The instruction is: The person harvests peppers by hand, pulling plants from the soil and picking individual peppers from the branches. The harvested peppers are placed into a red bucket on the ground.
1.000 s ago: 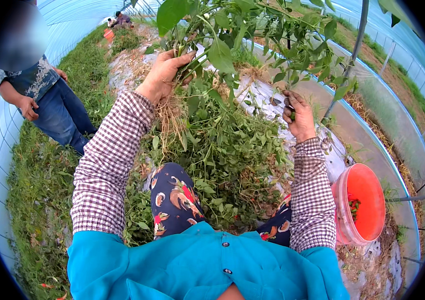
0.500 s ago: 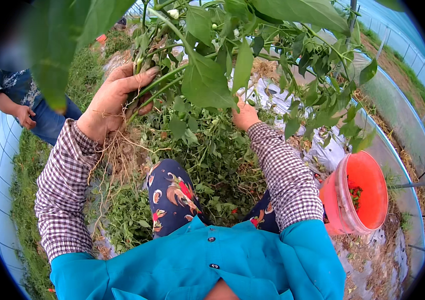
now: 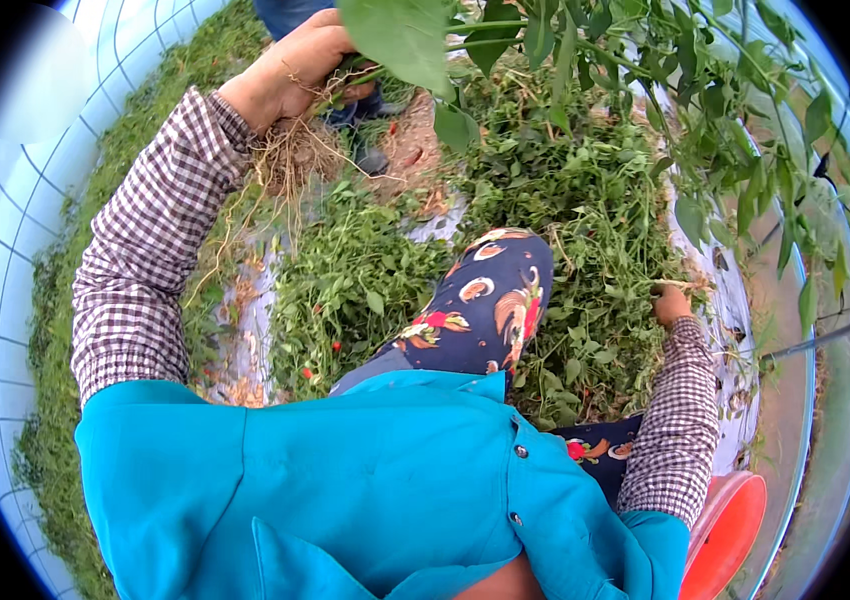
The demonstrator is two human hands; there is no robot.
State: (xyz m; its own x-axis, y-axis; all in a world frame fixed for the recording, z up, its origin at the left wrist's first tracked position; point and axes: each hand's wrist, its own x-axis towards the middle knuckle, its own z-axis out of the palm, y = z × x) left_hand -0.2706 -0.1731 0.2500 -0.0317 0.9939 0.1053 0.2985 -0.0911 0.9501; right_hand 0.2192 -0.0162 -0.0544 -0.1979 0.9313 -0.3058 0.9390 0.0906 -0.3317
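My left hand is raised at the upper left, its fingers closed around the stem base of an uprooted pepper plant. Pale, thin roots dangle below that wrist. The plant's leafy branches spread across the top towards the right. My right hand is low at the right, beside the white plastic ground sheet and the heaped green plants. Its fingers look curled in, with a dry, pale stalk beside them; what they grip, if anything, is too small to make out.
A red bucket stands at the lower right, partly behind my right sleeve. Pulled green plants lie around my knees. Another person's leg and shoe show beyond my left hand. A clear plastic wall and metal bar run along the right.
My view has swung so the bucket sits lower. My left hand has moved up, still holding the plant. My right hand has left the branches and gone down to the right.
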